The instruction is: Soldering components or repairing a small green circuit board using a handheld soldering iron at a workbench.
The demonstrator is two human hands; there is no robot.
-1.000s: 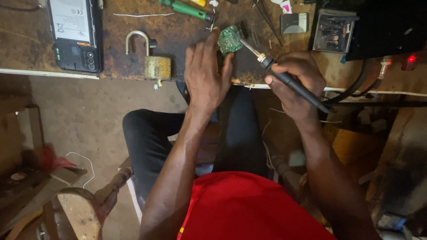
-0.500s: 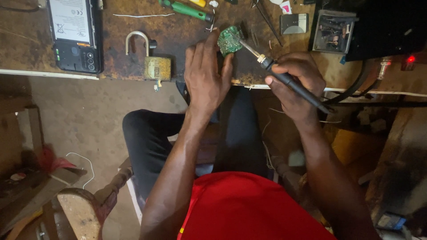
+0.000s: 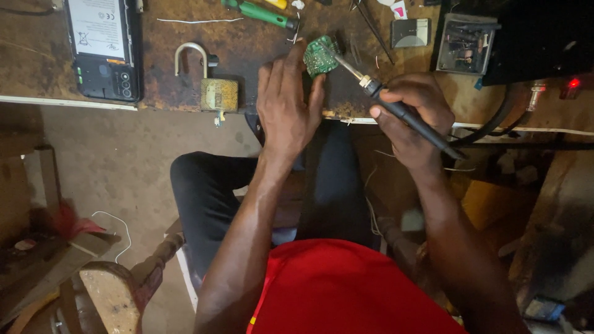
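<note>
My left hand (image 3: 288,111) lies flat on the worktop (image 3: 185,55), fingers spread, thumb and forefinger pinning the small green circuit board (image 3: 320,55) near the worktop's front edge. My right hand (image 3: 413,117) has its grip clamped around the black handle of the soldering iron (image 3: 396,108), whose metal tip points toward ten o'clock and meets the board. At nine o'clock from the left hand sits a brass padlock (image 3: 213,83), shackle up; farther out that way lies a black phone with its back off (image 3: 102,46). At twelve o'clock, a green-handled screwdriver (image 3: 260,12).
</note>
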